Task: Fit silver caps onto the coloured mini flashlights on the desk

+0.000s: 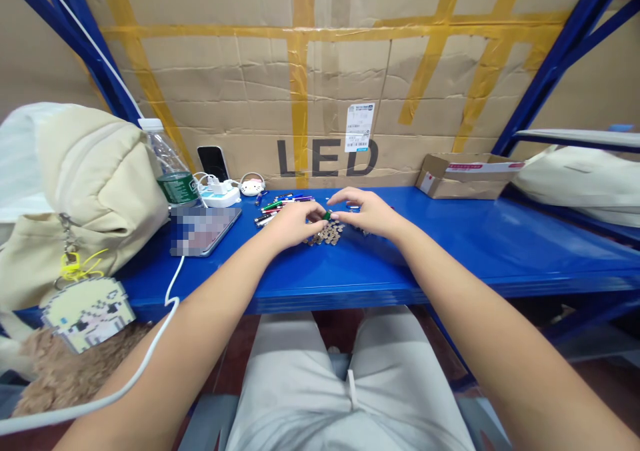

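Note:
My left hand (297, 220) is closed in a pinch on a small green piece (327, 216), too small to name. From the other side, the thumb of my right hand (369, 212) meets the same piece, with its index finger arched above. Just under the fingertips lies a heap of small metallic pieces (330, 234), shiny and brownish. Behind my left hand is a loose pile of pens or pen barrels (273, 206) in green, blue, red and black. A few more small parts beside my right hand are partly hidden by it.
A phone (213, 231) with a white cable lies on the blue table (450, 251) at left. Around it are a plastic bottle (175, 183), a power strip (220, 196) and a cream bag (105, 171). An open cardboard box (463, 179) stands back right, before a cardboard wall (240, 104).

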